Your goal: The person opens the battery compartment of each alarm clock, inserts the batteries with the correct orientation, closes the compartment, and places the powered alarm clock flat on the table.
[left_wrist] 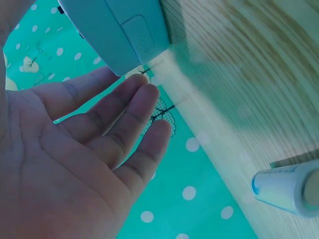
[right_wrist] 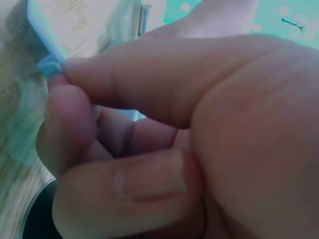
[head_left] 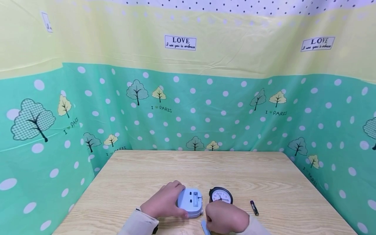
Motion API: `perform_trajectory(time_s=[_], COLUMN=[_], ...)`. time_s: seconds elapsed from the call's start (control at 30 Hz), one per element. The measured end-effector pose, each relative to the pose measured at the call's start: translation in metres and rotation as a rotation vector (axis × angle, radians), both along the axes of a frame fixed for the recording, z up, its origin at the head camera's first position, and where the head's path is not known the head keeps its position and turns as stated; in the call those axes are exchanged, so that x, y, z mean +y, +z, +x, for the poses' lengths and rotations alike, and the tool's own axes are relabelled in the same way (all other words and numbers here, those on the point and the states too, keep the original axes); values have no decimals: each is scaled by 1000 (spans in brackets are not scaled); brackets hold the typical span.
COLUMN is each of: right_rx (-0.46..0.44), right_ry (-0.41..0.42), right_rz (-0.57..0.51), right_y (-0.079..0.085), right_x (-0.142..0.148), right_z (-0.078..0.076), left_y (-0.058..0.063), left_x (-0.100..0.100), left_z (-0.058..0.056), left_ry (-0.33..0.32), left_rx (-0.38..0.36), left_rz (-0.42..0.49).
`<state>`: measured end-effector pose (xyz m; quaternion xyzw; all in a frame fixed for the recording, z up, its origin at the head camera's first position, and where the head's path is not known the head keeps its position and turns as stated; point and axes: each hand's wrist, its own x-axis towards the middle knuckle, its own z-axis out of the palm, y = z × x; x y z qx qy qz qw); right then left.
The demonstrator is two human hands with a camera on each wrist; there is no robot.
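A light blue alarm clock (head_left: 188,204) lies back up on the table, its battery slot open beside two black knobs. My left hand (head_left: 165,202) holds it from the left, thumb at the near edge and fingers at the far side. Seen from the left wrist, the fingertips (left_wrist: 144,92) lie close to the clock's edge (left_wrist: 122,30). Just right of the clock, my right hand (head_left: 226,217) pinches a light blue battery cover (head_left: 205,227) between thumb and index finger. In the right wrist view, the cover's small tab (right_wrist: 50,67) sticks out past these fingertips.
Behind my right hand stands a black alarm clock (head_left: 220,192), its dial partly covered. A dark battery (head_left: 254,208) lies farther right on the wooden table (head_left: 194,166). A pale blue cylinder (left_wrist: 286,189) shows in the left wrist view. Printed curtains (head_left: 188,120) surround the table.
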<state>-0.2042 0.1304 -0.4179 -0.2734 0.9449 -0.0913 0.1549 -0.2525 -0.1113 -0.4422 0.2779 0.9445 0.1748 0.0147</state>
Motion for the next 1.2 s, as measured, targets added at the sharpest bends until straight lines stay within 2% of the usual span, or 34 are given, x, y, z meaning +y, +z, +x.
perform_trajectory(time_s=[0.67,1.2], right_rx=[17,45], right_ry=[-24,-28], right_rz=[22,46], right_y=[-7,-5], right_x=[-3,-2], right_z=[1,-1], left_y=[-1,1], left_x=[-1,0], left_z=[0,0], left_ry=[3,-8], left_rx=[-28,11], left_rz=[18,-14])
